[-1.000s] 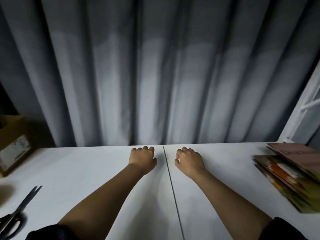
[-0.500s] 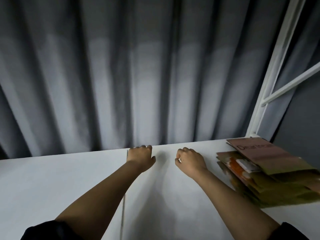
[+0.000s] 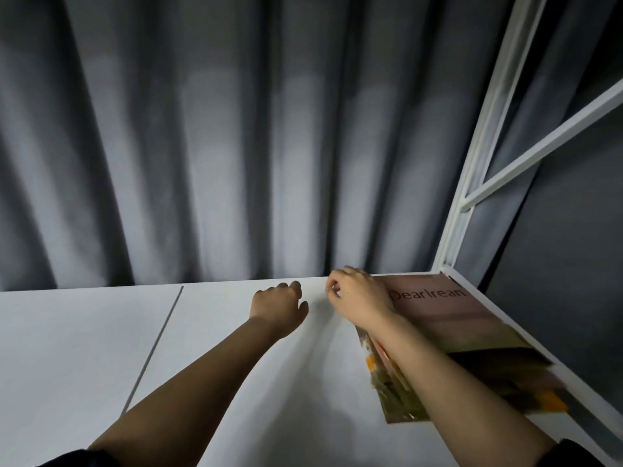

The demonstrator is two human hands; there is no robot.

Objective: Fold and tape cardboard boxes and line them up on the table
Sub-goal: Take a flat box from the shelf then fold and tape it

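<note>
A stack of flattened cardboard boxes (image 3: pixel 455 318) lies at the right end of the white table (image 3: pixel 236 365). Its top sheet is pinkish brown with "DearIrean" printed on it. My right hand (image 3: pixel 357 294) hovers with curled fingers over the stack's far left corner, and my forearm crosses the stack's left edge. It holds nothing that I can see. Just to its left, my left hand (image 3: pixel 279 306) rests on the table with curled fingers and holds nothing.
A grey curtain (image 3: pixel 236 146) hangs right behind the table's far edge. A white metal frame (image 3: pixel 472 170) rises at the table's far right corner. A thin seam (image 3: pixel 161 335) runs across the tabletop on the left.
The view has swung right, so the box and scissors on the left have left the picture. Both hands have moved right, and my right hand has reached the stack's corner.
</note>
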